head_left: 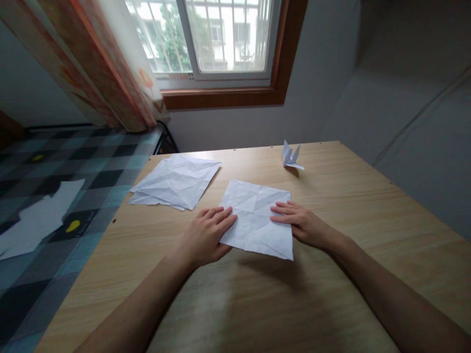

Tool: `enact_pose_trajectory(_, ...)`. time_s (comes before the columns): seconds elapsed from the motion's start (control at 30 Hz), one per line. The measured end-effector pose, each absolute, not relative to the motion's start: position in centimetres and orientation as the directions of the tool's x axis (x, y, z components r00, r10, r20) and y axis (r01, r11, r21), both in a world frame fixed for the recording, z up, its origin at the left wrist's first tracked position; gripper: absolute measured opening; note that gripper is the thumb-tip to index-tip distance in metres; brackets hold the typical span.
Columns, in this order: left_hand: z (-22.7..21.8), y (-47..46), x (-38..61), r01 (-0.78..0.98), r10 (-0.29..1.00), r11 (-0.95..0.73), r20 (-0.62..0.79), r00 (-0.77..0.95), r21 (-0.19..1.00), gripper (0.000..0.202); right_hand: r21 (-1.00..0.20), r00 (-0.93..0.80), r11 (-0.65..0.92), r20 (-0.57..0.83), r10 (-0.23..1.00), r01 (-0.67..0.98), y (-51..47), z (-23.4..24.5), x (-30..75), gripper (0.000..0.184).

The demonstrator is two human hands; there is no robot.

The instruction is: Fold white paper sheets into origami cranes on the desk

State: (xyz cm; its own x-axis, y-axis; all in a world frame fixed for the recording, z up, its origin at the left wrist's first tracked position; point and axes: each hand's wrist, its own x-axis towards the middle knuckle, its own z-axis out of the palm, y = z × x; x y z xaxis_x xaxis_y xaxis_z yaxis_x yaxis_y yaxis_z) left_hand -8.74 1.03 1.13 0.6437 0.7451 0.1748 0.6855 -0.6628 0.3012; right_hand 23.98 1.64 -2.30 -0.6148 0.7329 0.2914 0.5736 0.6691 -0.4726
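Note:
A creased white sheet of paper (255, 220) lies between my two hands, its near edge raised over a shadow on the table. My left hand (209, 233) grips the sheet's left edge, fingers on top and the thumb low at the near left corner. On the right edge, my right hand (300, 220) has its fingers laid over the paper, with the thumb hidden below. Fold lines cross the whole sheet. Beyond my right hand stands a folded white paper figure (291, 156) with pointed tips, like an origami crane.
Several creased white sheets (176, 179) lie in a pile at the back left of the wooden table (349, 196). Left of the table, more white paper (44, 215) rests on a checked bedspread (106, 176). A barred window (228, 37) and a curtain (99, 59) are behind.

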Motion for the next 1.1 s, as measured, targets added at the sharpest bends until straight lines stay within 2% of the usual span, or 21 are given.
enact_pose_trajectory(0.1,1.4,1.1,-8.9,0.652,0.726,-0.682,0.202,0.657,0.33,0.051,-0.479,-0.594,0.661,0.31,0.743,0.577,1.6,-2.3,24.4,0.041)
enact_pose_trajectory(0.2,1.2,1.4,-9.5,0.598,0.721,-0.685,0.275,0.636,0.415,0.046,-0.536,-0.567,0.642,0.326,0.756,0.548,1.7,-2.4,24.4,0.029)
enact_pose_trajectory(0.43,1.0,2.1,-10.5,0.49,0.722,-0.658,0.295,0.626,0.571,0.059,-0.7,-0.478,0.537,0.31,0.822,0.47,1.9,-2.0,24.5,0.018)
enact_pose_trajectory(0.57,0.8,2.2,-10.1,0.488,0.759,-0.621,0.312,0.572,0.613,0.045,-0.757,-0.408,0.427,0.231,0.883,0.495,1.7,-1.4,24.4,0.04)
enact_pose_trajectory(0.7,0.1,2.1,-9.8,0.554,0.892,-0.447,0.298,0.341,0.702,0.026,-0.789,-0.3,0.349,0.219,0.929,0.505,1.5,-1.1,23.8,0.049)
enact_pose_trajectory(0.77,-0.2,2.2,-9.6,0.546,0.934,-0.35,0.237,0.268,0.761,0.036,-0.775,-0.18,0.295,0.234,0.955,0.559,1.5,-1.0,23.2,0.047)
enact_pose_trajectory(0.83,-0.3,2.3,-9.6,0.551,0.954,-0.296,0.211,0.214,0.781,0.056,-0.708,-0.062,0.249,0.279,0.958,0.661,1.5,-1.1,22.4,0.044)
enact_pose_trajectory(0.9,-0.1,2.4,-9.4,0.631,0.95,-0.308,0.264,0.165,0.713,0.066,-0.594,-0.006,0.221,0.342,0.94,0.773,1.5,-1.3,21.7,0.043)
enact_pose_trajectory(0.93,0.0,2.4,-9.2,0.698,0.932,-0.336,0.332,0.148,0.633,0.064,-0.54,0.012,0.201,0.365,0.931,0.817,1.6,-1.5,21.4,0.042)
enact_pose_trajectory(1.03,0.4,2.3,-8.2,0.861,0.77,-0.433,0.607,0.197,0.269,0.048,-0.463,0.093,0.121,0.412,0.906,0.878,1.9,-2.1,20.5,0.027)
enact_pose_trajectory(1.1,0.5,2.1,-7.4,0.849,0.658,-0.523,0.667,0.349,0.072,0.044,-0.437,0.101,0.139,0.481,0.871,0.888,2.0,-2.5,20.0,0.023)
